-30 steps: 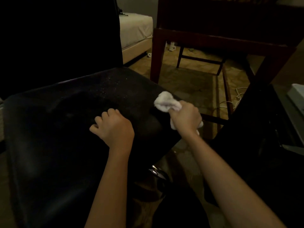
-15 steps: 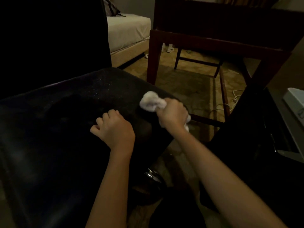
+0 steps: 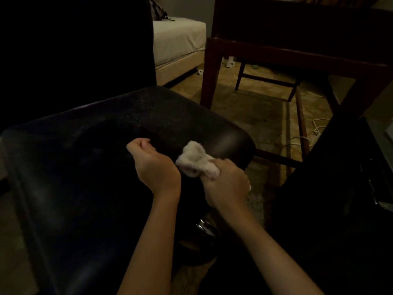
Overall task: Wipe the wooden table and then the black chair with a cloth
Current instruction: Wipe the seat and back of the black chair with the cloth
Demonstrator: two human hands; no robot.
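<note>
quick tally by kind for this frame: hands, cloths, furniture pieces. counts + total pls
Hands: 2, left hand and right hand
Cloths: 1, white cloth bunched in the right hand
Furniture: 3, black chair, wooden table, bed
Total: 6

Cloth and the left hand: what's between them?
Almost nothing: in the head view the cloth nearly touches the left hand, over black chair.
</note>
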